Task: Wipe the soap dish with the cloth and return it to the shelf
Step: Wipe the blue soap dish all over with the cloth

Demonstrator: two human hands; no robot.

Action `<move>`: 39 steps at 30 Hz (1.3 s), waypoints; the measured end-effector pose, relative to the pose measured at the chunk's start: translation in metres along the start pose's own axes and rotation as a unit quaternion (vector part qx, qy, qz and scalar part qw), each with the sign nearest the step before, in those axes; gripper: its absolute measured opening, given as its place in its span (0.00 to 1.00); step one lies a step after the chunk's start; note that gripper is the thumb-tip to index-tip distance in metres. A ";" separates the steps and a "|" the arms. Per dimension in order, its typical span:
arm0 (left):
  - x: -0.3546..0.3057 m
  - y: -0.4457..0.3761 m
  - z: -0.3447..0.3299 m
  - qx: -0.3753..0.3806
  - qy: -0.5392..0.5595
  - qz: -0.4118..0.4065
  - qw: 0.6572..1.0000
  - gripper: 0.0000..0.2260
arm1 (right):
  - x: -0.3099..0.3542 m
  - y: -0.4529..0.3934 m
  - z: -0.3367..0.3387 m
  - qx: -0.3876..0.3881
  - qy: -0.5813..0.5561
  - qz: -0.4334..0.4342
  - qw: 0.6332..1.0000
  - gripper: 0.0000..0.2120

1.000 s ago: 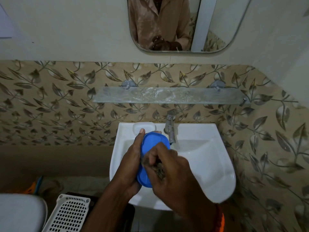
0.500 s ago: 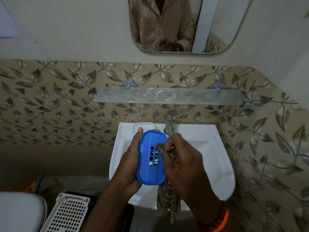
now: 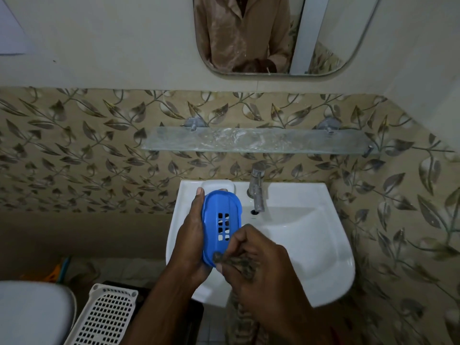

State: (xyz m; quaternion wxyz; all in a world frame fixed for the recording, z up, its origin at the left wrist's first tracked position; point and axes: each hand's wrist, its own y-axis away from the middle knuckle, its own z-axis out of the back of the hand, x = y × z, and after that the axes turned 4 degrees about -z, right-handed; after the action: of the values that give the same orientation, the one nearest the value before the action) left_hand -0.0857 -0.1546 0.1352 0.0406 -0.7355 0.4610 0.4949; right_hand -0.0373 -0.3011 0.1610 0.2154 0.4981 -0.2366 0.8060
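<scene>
Blue slotted soap dish [image 3: 221,220] gripped by left hand [image 3: 191,242]; right hand [image 3: 258,265] pinches patterned cloth [image 3: 239,263].

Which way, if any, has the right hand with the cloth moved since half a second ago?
Yes. The right hand and cloth have slid from beside the tap down to the soap dish's near end.

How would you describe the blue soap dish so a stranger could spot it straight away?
Find the white sink under the glass shelf. Above its left side, the left hand holds the soap dish upright. It is the only bright blue thing there, an oval with small square holes.
</scene>
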 end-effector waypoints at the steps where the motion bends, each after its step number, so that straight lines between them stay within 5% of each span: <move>1: 0.002 -0.001 -0.001 -0.005 0.021 0.007 1.000 0.33 | 0.004 -0.001 -0.002 -0.004 -0.057 -0.014 0.998 0.14; 5: 0.008 -0.003 -0.008 0.009 0.131 0.075 0.988 0.31 | 0.012 0.002 -0.012 -0.019 -0.112 -0.008 0.994 0.14; 12: -0.006 -0.004 -0.004 -0.038 0.190 0.006 0.981 0.29 | -0.011 0.008 -0.005 -0.091 0.039 -0.023 0.995 0.27; 17: 0.001 0.001 0.010 0.020 0.177 0.057 0.982 0.29 | -0.021 -0.011 0.016 -0.152 0.116 0.005 0.982 0.12; 19: 0.002 0.001 0.026 0.077 0.156 0.099 0.980 0.30 | -0.020 -0.019 0.033 -0.117 0.047 -0.033 0.991 0.07; 23: -0.006 0.001 0.051 0.228 0.051 0.219 0.947 0.34 | -0.015 -0.043 0.062 0.026 -0.068 -0.136 0.988 0.11; 28: -0.014 -0.008 0.060 0.358 0.029 0.235 0.903 0.31 | -0.012 -0.075 0.071 0.184 0.042 -0.158 0.969 0.13; 34: -0.017 -0.024 0.064 0.331 -0.048 0.207 0.919 0.23 | -0.016 -0.109 0.057 0.260 0.049 -0.224 0.938 0.13; 39: -0.020 -0.034 0.075 0.347 0.012 0.128 0.929 0.22 | -0.028 -0.133 0.042 0.278 0.032 -0.301 0.912 0.14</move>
State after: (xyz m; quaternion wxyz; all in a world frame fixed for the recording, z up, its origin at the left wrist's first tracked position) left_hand -0.1146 -0.0835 0.0987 0.2237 -0.6163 0.6945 0.2964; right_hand 0.0813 -0.2238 0.1747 0.3082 0.5598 0.1653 0.7513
